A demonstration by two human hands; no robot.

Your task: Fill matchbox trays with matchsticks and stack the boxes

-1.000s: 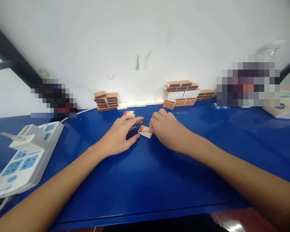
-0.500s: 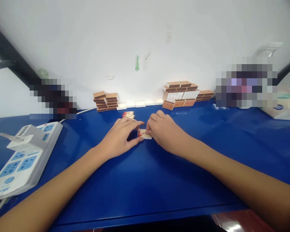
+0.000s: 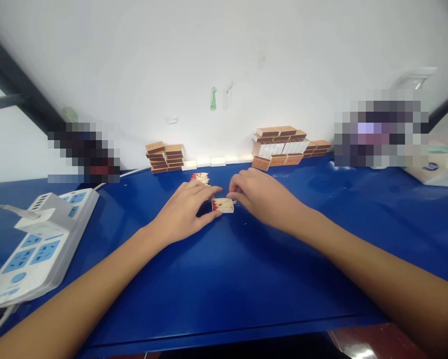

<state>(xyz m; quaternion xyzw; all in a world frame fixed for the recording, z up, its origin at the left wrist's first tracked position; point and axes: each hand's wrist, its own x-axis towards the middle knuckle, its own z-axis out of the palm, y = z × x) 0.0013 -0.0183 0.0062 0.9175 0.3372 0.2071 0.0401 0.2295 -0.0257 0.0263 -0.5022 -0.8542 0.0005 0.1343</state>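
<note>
A small white matchbox tray [image 3: 227, 210] lies on the blue table with red-headed matches [image 3: 222, 204] in it. Some sticks poke out past its right end. My left hand [image 3: 186, 209] steadies the tray's left end, thumb along the near side and forefinger at the far side. Just beyond the tray's right end hovers my right hand [image 3: 259, 192], its fingers curled towards the thumb; whether anything is between the fingertips is too small to tell. Behind my left hand lies a loose pile of matches [image 3: 200, 178], partly hidden by the fingers.
Along the wall stand a left stack of matchboxes [image 3: 167, 158], a row of white trays [image 3: 218, 161] and a larger right stack of matchboxes [image 3: 279, 147]. A power strip [image 3: 52, 249] with a plugged-in charger [image 3: 46, 219] lies left. A tissue pack [image 3: 436, 167] sits far right.
My right hand has drawn back slightly up and right from the tray, uncovering match ends that stick out at its right end. My left hand stays at the tray.
</note>
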